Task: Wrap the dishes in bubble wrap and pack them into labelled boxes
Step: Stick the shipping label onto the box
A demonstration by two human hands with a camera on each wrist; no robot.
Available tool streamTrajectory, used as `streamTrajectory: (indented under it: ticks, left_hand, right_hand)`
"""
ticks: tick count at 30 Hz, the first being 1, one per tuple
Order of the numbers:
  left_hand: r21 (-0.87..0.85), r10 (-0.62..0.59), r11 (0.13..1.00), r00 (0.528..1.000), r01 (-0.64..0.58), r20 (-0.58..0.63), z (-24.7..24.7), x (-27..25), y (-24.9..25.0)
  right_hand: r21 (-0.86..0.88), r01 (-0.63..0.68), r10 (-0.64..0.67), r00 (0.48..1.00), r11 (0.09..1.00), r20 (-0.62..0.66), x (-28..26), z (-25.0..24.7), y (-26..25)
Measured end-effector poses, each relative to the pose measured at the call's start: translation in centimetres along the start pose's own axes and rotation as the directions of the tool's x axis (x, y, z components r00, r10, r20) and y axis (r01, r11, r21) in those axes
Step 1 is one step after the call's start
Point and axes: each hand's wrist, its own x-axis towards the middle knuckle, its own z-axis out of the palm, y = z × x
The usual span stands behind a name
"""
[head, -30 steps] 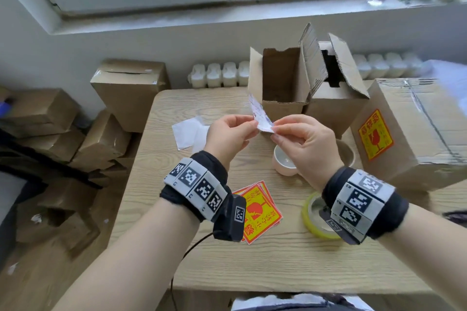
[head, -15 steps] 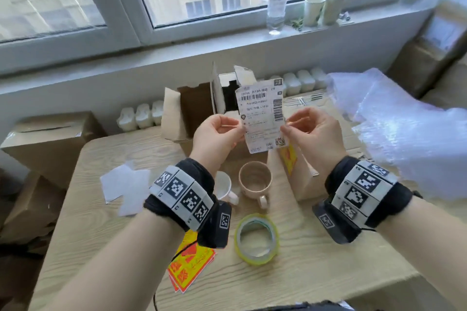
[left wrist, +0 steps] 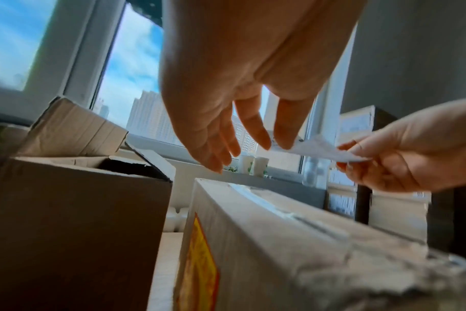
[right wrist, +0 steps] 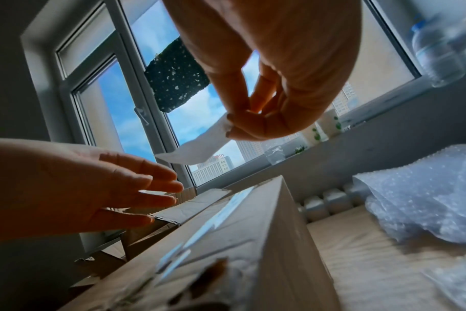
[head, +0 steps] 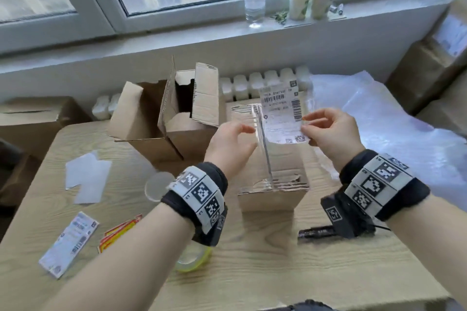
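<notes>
Labelling step — your right hand (head: pixel 331 134) pinches the white barcoded shipping label (head: pixel 283 115); left hand (head: pixel 231 145) released. Next, press it onto the taped brown cardboard box (head: pixel 271 179), centre frame.

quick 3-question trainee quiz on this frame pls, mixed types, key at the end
1. True or false: the left hand pinches the shipping label.
2. The label hangs above which box: A) the taped box B) the open box C) a box on the floor?
3. Fill in: the right hand holds the label by its ____ edge in the head view.

Key: 1 false, its fingers are spread and hold nothing. 2 A. 3 right.
</notes>
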Motion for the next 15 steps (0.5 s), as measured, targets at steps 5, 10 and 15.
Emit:
streamTrajectory:
  ticks: [5,10,15]
  left_hand:
    - [0.37,0.016,0.921,0.963,-0.119,0.27,1.5,-0.7,-0.7]
    - [0.37,0.004,0.922,0.956,-0.118,0.295,1.4,-0.8,-2.3]
    - [0.314,0.091,0.932,0.954,-0.183,0.286,1.7,-0.9,-3.3]
  right_hand:
    - [0.034,-0.107,0.104,0.991,0.994,0.08,0.7,0.1,1.4]
    - [-0.032,-0.115,0.118,0.988,0.993,0.101,0.3,1.1,2.3]
    - [-0.165,-0.054,0.071,0.993,0.985,0.098,-0.1,2.1,2.6]
